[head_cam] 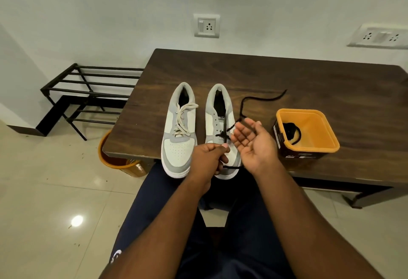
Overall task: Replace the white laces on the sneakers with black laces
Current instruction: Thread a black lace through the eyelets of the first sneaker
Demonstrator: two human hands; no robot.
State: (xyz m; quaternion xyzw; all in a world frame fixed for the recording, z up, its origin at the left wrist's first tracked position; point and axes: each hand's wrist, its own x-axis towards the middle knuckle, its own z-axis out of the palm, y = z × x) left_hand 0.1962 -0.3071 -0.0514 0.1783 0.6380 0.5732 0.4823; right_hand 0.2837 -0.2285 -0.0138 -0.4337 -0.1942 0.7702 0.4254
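Two white and grey sneakers stand side by side at the table's near edge. The left sneaker point(180, 130) carries a white lace point(182, 118). The right sneaker point(217, 115) has a black lace point(260, 102) threaded through its lowest eyelets, with one long end trailing over the table to the right. My left hand point(208, 159) pinches the other end of the black lace just in front of the right sneaker's toe. My right hand point(251, 140) is palm up with relaxed fingers beside that sneaker, and the lace runs past its fingers.
An orange tub point(309, 133) with another black lace coiled inside stands on the dark wooden table point(309, 80) to the right. An orange bin point(117, 161) sits on the floor under the table's left corner. A black metal rack point(88, 93) stands at the left wall.
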